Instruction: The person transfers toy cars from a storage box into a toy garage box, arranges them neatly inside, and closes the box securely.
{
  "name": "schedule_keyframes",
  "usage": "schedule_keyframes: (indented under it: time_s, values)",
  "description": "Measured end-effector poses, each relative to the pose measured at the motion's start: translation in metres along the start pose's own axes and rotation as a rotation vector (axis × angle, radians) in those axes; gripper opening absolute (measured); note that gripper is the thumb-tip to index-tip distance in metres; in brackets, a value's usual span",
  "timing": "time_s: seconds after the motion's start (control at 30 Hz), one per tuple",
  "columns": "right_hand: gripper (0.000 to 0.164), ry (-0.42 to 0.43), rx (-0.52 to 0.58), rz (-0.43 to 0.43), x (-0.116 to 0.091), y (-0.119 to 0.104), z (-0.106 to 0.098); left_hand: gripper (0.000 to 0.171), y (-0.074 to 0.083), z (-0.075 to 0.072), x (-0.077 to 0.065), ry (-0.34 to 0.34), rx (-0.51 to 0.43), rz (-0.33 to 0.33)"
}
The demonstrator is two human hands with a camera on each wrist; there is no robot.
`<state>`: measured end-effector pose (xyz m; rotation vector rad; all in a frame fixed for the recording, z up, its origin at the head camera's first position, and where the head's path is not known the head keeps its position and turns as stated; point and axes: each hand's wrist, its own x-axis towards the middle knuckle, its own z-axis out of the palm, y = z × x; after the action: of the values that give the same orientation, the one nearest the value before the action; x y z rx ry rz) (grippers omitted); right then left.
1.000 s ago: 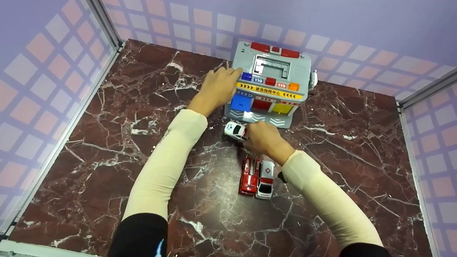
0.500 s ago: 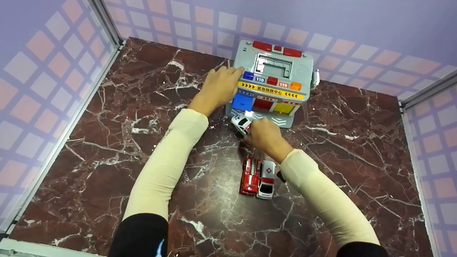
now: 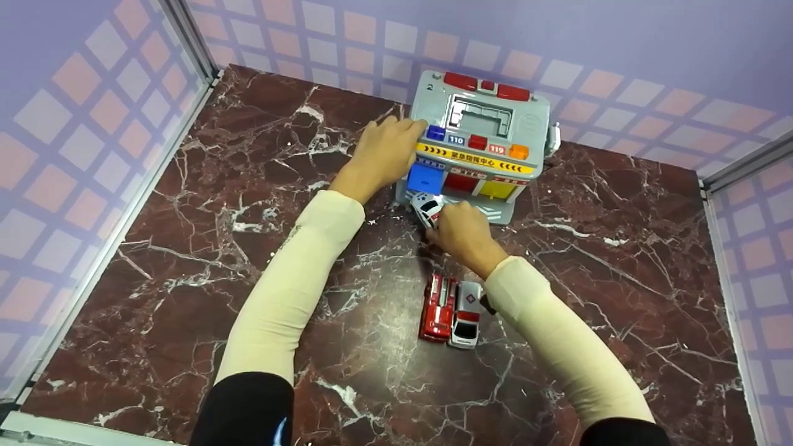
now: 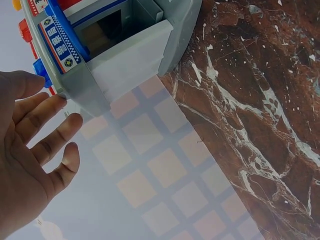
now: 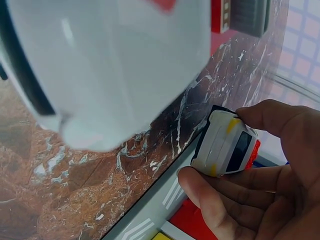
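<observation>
My right hand (image 3: 461, 232) pinches a small white toy police car (image 3: 426, 208) between thumb and fingers. The car's nose lies over the grey ramp in front of the blue door (image 3: 425, 178) of a toy rescue station (image 3: 480, 158). In the right wrist view the car (image 5: 225, 145) shows its rear, with thumb and fingertips at its sides. My left hand (image 3: 385, 147) grips the station's front left roof corner. In the left wrist view thumb and index finger meet that corner beside the blue light (image 4: 42, 72), and the other fingers (image 4: 67, 160) hang loosely bent.
A red toy fire truck (image 3: 437, 310) and a toy ambulance (image 3: 467, 316) stand side by side nearer to me, below the right hand. The ambulance (image 5: 110, 65) looms large in the right wrist view. Tiled-pattern walls (image 3: 347, 56) enclose the dark red marbled tabletop (image 3: 186, 260).
My right hand has moved the police car forward onto the ramp and turned its nose towards the blue door. The left hand stays at the station's corner.
</observation>
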<state>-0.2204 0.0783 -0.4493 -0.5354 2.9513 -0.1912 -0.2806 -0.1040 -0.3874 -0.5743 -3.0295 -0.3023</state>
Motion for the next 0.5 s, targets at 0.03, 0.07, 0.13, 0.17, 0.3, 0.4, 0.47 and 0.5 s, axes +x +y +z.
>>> schedule_keyframes:
  time_s: [0.03, 0.07, 0.13, 0.17, 0.3, 0.4, 0.47, 0.5]
  values:
    - [0.035, -0.002, 0.005, 0.005, 0.0009, 0.0002, 0.0003, 0.049, 0.0001, 0.0001, 0.0003, 0.000, 0.001, 0.001]
    - [0.035, -0.006, 0.005, 0.009, 0.0017, 0.0005, 0.0005, 0.049, 0.0001, 0.0001, 0.0005, 0.001, 0.001, 0.002]
    - [0.036, -0.013, 0.009, 0.016, 0.0031, 0.0004, 0.0009, 0.049, 0.0000, 0.0001, 0.0007, 0.001, 0.000, 0.002]
    - [0.037, -0.016, 0.008, 0.021, 0.0037, 0.0000, 0.0012, 0.049, 0.0000, 0.0001, 0.0006, 0.002, -0.002, 0.002]
    - [0.039, -0.007, -0.002, 0.026, 0.0061, -0.0015, 0.0023, 0.049, 0.0000, -0.0002, 0.0007, -0.003, -0.004, 0.002]
    - [0.039, 0.002, -0.008, 0.020, 0.0079, -0.0020, 0.0028, 0.049, -0.0001, -0.0005, 0.0011, -0.003, 0.000, 0.003]
    - [0.039, 0.001, -0.005, 0.018, 0.0091, -0.0018, 0.0031, 0.049, -0.0003, -0.0005, 0.0015, 0.001, 0.003, 0.005]
    - [0.038, 0.002, 0.000, 0.019, 0.0096, -0.0016, 0.0034, 0.048, -0.0003, -0.0006, 0.0015, 0.004, 0.004, 0.006]
